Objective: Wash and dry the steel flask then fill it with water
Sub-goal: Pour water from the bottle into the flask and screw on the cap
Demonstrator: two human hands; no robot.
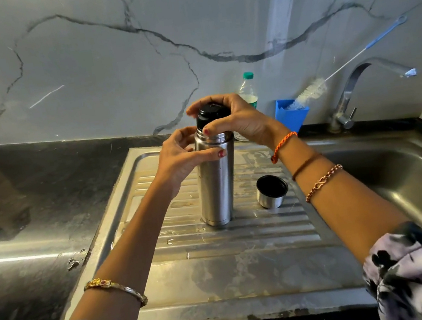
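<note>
The steel flask (215, 184) stands upright on the ribbed steel drainboard (221, 268). My left hand (179, 159) grips its upper body, thumb across the front. Over the flask's top, my right hand (236, 117) curls round the black stopper (211, 114). The flask's steel cup lid (271, 191) sits mouth up on the drainboard just right of the flask, its black inside showing.
The sink basin (412, 183) lies to the right, with a steel tap (359, 89) behind it. A blue holder (291, 116) with a white bottle brush (312, 91) and a plastic water bottle (247, 90) stand by the marble wall. Dark wet countertop (33, 215) spreads left.
</note>
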